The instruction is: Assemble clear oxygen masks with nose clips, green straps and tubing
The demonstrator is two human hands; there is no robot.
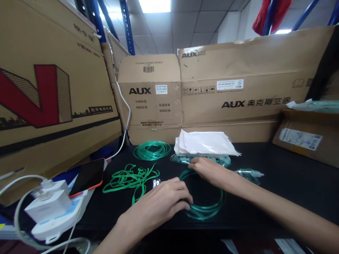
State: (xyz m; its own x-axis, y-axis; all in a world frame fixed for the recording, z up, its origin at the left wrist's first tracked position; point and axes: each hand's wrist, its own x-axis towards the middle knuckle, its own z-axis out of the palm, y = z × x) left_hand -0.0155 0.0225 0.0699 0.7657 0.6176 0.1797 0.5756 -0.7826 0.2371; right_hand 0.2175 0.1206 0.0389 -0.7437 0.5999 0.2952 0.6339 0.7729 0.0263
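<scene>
A coil of thin, clear green tubing [203, 211] lies on the black tabletop in front of me. My left hand [172, 195] has its fingers curled around the coil's left side, with thumb and fingers close together. At the far side of the same coil, my right hand [203, 169] is closed over the tubing, its fingertips partly hidden. Just beyond the right hand are clear plastic bags with green contents [182, 159], under a stack of white plastic packets [206, 143]. Left of the coil lies a tangle of flat green strap [132, 180], with small metallic pieces [156, 182] beside my left hand.
A second green tubing coil [152, 151] sits farther back. A bagged green piece [249, 173] lies beyond my right forearm. On the left are a phone [88, 176] and a power strip [57, 217] with white cables. Cardboard boxes [150, 106] wall the back; an open carton [304, 135] stands right.
</scene>
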